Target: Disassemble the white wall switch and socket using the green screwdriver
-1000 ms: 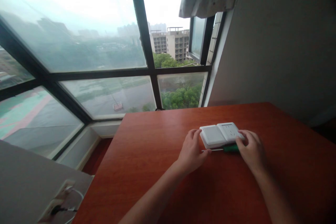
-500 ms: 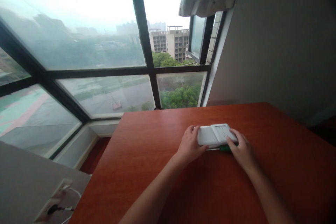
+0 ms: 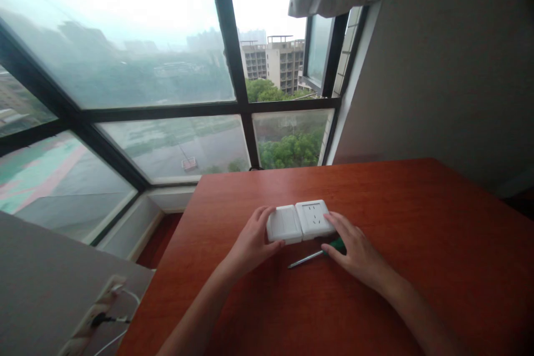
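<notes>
Two white square wall plates lie side by side on the table. The left one is a wall switch with a plain ribbed face; the right one is a wall socket with several slots. My left hand grips the switch by its left side, thumb at the near edge. At the socket's right edge rest the fingertips of my right hand, its thumb spread apart from them. Under that thumb lies a screwdriver, shaft pointing left, its green handle partly hidden by the hand.
The reddish-brown wooden table meets windows at its far side. A grey wall stands on the right. At lower left, a wall outlet has plugs and cables beside the table edge.
Both plates and my hands have moved left and a little nearer. The screwdriver, mostly hidden behind the plates before, now shows its shaft in front of them. My right thumb has come off the socket's face.
</notes>
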A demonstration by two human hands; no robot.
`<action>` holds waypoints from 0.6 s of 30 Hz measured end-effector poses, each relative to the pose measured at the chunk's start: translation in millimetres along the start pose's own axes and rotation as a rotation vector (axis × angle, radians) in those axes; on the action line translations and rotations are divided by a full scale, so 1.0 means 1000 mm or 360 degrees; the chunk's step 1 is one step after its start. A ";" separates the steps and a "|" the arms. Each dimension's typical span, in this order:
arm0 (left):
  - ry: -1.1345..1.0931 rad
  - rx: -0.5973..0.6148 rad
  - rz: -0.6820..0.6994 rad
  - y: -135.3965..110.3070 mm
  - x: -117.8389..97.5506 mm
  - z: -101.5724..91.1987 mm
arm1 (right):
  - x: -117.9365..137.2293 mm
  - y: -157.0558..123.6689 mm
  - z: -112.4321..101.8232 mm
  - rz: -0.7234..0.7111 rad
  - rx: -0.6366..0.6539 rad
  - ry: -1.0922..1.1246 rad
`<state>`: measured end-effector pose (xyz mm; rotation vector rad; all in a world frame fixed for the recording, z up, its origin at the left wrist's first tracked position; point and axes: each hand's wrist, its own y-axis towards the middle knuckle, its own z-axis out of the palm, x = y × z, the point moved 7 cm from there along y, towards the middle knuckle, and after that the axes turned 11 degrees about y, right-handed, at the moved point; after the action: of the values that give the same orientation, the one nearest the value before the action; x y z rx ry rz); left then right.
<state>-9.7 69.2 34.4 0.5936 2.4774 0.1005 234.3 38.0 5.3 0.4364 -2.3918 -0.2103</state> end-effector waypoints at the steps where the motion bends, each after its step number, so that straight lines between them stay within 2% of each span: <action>1: 0.0005 -0.0003 -0.0015 -0.002 0.001 -0.002 | 0.002 -0.003 0.001 -0.0020 0.0063 -0.0013; 4: 0.0014 -0.0019 -0.0036 -0.006 0.001 -0.006 | 0.003 -0.012 -0.002 -0.0061 0.0198 0.0008; 11: -0.0030 -0.0024 -0.0036 -0.007 0.002 -0.007 | 0.010 -0.023 -0.012 -0.0149 0.0276 0.0081; 15: -0.0112 -0.0022 -0.0044 -0.009 0.006 -0.003 | 0.020 -0.022 -0.007 -0.0054 0.0322 0.0114; 18: -0.0131 -0.0041 -0.0050 -0.009 0.004 0.000 | 0.026 -0.015 0.002 0.0008 0.0249 0.0195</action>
<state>-15.9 62.6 30.3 0.5375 2.4009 0.0934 218.4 15.1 15.1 0.5011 -2.2969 0.0065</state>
